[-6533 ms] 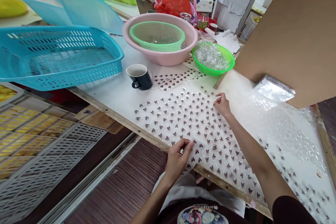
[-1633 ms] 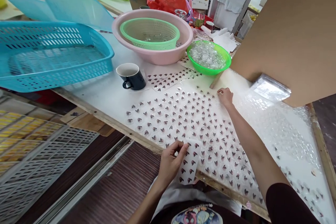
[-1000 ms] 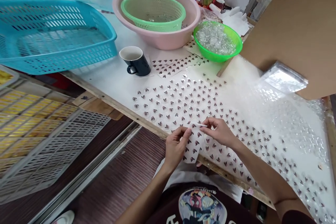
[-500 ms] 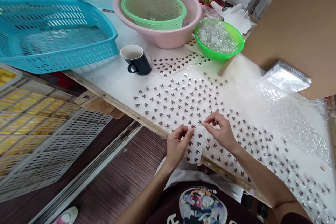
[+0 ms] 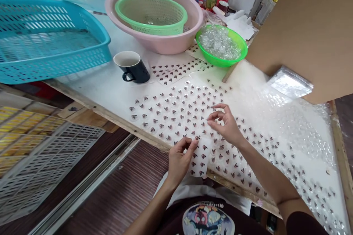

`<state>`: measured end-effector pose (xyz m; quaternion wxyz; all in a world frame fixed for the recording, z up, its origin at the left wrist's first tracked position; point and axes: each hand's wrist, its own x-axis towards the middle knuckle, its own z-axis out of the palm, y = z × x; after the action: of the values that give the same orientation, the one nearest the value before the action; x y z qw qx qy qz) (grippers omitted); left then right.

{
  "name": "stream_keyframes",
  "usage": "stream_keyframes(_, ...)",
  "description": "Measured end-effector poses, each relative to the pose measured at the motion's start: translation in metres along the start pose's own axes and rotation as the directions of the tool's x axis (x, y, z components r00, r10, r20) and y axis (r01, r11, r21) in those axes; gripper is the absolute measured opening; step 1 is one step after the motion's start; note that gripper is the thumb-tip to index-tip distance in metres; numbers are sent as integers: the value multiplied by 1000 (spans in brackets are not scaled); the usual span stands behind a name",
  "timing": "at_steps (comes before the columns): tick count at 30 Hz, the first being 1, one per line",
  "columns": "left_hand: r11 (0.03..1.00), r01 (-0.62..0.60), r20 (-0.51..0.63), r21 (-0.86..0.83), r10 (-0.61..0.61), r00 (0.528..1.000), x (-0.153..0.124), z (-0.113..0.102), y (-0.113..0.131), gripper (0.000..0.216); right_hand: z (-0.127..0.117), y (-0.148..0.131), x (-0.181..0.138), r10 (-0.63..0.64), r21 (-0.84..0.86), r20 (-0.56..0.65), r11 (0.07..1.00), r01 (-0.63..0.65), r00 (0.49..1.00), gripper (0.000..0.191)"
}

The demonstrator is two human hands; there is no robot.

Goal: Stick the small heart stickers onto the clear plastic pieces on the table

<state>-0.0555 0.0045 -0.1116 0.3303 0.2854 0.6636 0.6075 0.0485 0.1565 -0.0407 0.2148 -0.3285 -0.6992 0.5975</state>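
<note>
My left hand (image 5: 179, 158) pinches a small white sticker sheet (image 5: 200, 159) printed with dark little figures, held at the table's near edge. My right hand (image 5: 224, 123) hovers just above it with thumb and forefinger pinched together, on something too small to make out. Below both hands, several rows of clear round domes with dark stickers (image 5: 176, 112) cover the white table (image 5: 93, 86). A green bowl (image 5: 222, 45) full of clear domes stands at the back.
A dark mug (image 5: 132, 67) stands left of more sticker sheets (image 5: 176, 71). Behind are a pink basin (image 5: 154, 18) holding a green colander, a blue basket (image 5: 46, 40) and a brown cardboard sheet (image 5: 309, 33). Clear packets (image 5: 290, 82) and bubble plastic lie at right.
My right hand came back from the far rows to the sheet in my left hand, pinched at it, then lifted slightly away up and to the right.
</note>
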Motion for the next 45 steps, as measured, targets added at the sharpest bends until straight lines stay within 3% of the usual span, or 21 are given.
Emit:
stream_keyframes(4, 1000, -13, -13, 2, 13, 1000, 1, 2, 1, 28, 12, -1, -6, 56, -7, 202, 998, -55, 978, 54)
stream_keyframes(7, 1000, -6, -2, 5, 6, 1000, 1, 2, 1, 29, 21, 0, -12, 47, 32, 201, 998, -55, 978, 47)
stream_keyframes(10, 1000, 3, 18, 12, -4, 1000, 1, 1, 2, 29, 14, -1, -8, 27, 64, 175, 997, -39, 984, 45)
stream_keyframes(12, 1000, 8, 30, 18, -9, 1000, 0, 1, 2, 29, -4, 1, 5, 21, 80, 80, 996, -27, 997, 45)
stream_keyframes(14, 1000, 10, 33, 24, -11, 999, 0, 1, 3, 29, -30, 9, 28, -9, 61, -97, 998, 15, 995, 44)
stream_keyframes(17, 999, 1, 29, 43, -2, 1000, 0, 1, 3, 30, -72, 34, 73, -80, -47, -369, 997, 67, 926, 47)
stream_keyframes(20, 998, -11, 31, 63, 10, 999, 0, 1, 3, 30, -99, 61, 107, -4, -126, -420, 991, -54, 907, 45)
stream_keyframes(24, 996, -25, 41, 84, 22, 999, 0, 1, 3, 31, -102, 79, 120, 25, -237, -412, 962, -134, 911, 44)
stream_keyframes(27, 994, -35, 39, 99, 32, 999, 0, 1, 4, 30, -94, 81, 119, 3, -405, -375, 899, -167, 927, 39)
stream_keyframes(31, 992, -51, 31, 116, 48, 998, 0, 2, 3, 29, -85, 79, 118, -119, -710, -318, 688, -153, 940, 39)
stream_keyframes(34, 991, -58, 29, 121, 55, 998, 0, 2, 2, 29, -86, 76, 119, -203, -803, -325, 575, -156, 923, 42)
stream_keyframes(37, 991, -65, 35, 118, 61, 998, 0, 2, 2, 29, -98, 73, 122, -224, -765, -391, 618, -180, 893, 27)
stream_keyframes(41, 989, -75, 28, 128, 72, 997, 0, 2, 3, 30, -115, 74, 131, -67, -626, -430, 741, -244, 900, 14)
stream_keyframes(45, 989, -71, 26, 130, 68, 997, 0, 2, 4, 30, -115, 77, 136, 11, -616, -420, 731, -294, 908, 8)
